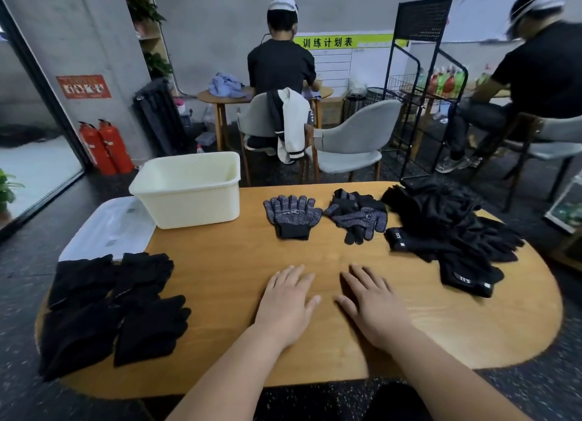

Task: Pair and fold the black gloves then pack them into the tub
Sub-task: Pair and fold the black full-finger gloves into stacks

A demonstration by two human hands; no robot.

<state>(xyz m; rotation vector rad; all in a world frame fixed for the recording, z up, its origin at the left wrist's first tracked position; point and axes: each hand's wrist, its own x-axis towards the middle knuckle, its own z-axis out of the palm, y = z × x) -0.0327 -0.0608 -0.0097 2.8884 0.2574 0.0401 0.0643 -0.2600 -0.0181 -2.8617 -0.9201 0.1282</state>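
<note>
Both hands lie flat, palms down, on the oval light-wood desk (220,282) near its 6 o'clock edge. The left hand (288,304) and the right hand (374,310) rest side by side, slightly apart. Their fingers are straight and spread, grasping nothing and touching no glove.

At 12 o'clock from the hands lies a flat black knit glove with white grip dots (293,214), cuff toward the person and fingers pointing away. Just beside it, at 1 o'clock, is a crumpled bundle of black dotted gloves (357,216) with some fingers pointing back toward the person. At 2 o'clock a loose heap of black fabric gloves with small white labels (447,231) spreads over the desk's right end. At 9 o'clock a group of plain black fleece gloves (110,307) lies overlapping along the left edge.

The cream rectangular plastic tub (195,206) stands upright with its top open at 11 o'clock, on the desk's far left part and well apart from the hands. A clear plastic lid (107,228) lies flat just beside the tub, at its 8 o'clock, and the fleece gloves touch the lid's near edge.

Beyond the desk, two people in black shirts sit with their backs turned, at 12 and 2 o'clock. A grey upholstered chair (352,140) stands between them, and two red fire extinguishers (105,148) stand at 10 o'clock.
</note>
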